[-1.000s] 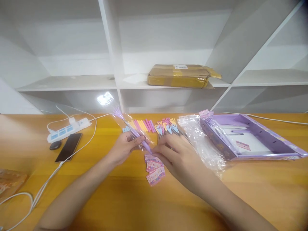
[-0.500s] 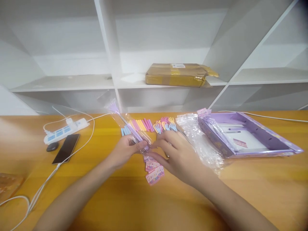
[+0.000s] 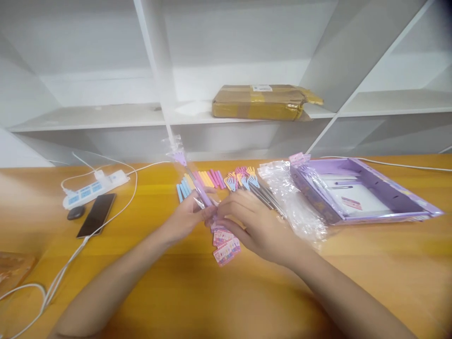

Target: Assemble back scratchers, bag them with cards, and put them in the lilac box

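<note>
My left hand (image 3: 190, 214) is closed around a purple back scratcher (image 3: 201, 188) inside a clear plastic bag (image 3: 175, 142). Its purple claw head points away from me, and its lower end is partly hidden by my fingers. At that near end, the bent fingers of my right hand (image 3: 252, 221) pinch the bag. Just beyond lie loose handle tubes (image 3: 208, 179) in blue, yellow, pink and purple. Several claw-headed metal rods (image 3: 263, 193) lie beside and partly behind my right hand. Pink printed cards (image 3: 226, 251) lie on the table below my hands.
Clear plastic bags (image 3: 293, 202) lie to the right, against an open purple box (image 3: 384, 219). On the left are a power strip (image 3: 97, 189), a phone (image 3: 97, 215), a small black object (image 3: 75, 213) and white cables. A taped carton (image 3: 261, 103) rests on the shelf.
The bagged back scratcher has turned more upright, its claw head shifting right. My right hand has moved slightly and stays at the near end. The view has tilted a little.
</note>
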Available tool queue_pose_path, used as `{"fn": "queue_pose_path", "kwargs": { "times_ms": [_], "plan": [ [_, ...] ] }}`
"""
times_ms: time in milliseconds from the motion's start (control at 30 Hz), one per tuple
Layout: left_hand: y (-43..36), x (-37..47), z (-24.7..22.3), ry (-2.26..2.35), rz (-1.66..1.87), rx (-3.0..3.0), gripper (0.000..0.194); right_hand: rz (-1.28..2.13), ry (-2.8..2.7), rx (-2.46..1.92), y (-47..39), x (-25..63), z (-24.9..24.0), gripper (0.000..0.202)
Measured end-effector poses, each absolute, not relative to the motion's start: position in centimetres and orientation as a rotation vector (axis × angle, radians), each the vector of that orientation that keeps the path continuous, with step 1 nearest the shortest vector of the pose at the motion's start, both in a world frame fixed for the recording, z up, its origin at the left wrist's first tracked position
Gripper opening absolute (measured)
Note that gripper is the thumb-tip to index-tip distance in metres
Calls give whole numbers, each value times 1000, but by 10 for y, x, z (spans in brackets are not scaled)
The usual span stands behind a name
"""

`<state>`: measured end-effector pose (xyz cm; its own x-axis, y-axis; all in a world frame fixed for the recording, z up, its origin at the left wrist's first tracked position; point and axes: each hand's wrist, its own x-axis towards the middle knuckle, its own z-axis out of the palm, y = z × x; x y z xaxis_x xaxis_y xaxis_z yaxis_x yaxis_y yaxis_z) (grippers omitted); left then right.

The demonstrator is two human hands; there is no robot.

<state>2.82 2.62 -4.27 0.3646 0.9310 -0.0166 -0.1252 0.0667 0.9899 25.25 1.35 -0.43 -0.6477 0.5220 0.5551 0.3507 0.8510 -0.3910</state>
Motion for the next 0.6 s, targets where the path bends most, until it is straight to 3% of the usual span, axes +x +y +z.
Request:
{"fn": "queue_pose_path", "kwargs": {
  "times_ms": [100, 333, 433, 600],
  "plan": [
    [24, 30, -48, 828, 969, 1210, 45, 448, -2283, -660, 17, 250, -8, 9],
    [18, 32, -42, 720, 844, 1403, 48, 609, -2186, -809, 16, 252, -9, 2],
    [17, 33, -43, 726, 848, 1397, 41, 748, -2081, -852, 17, 252, -8, 15],
    [23, 31, -47, 635, 805, 1400, 41, 966, -1933, -815, 25, 251, -12, 18]
  ]
}}
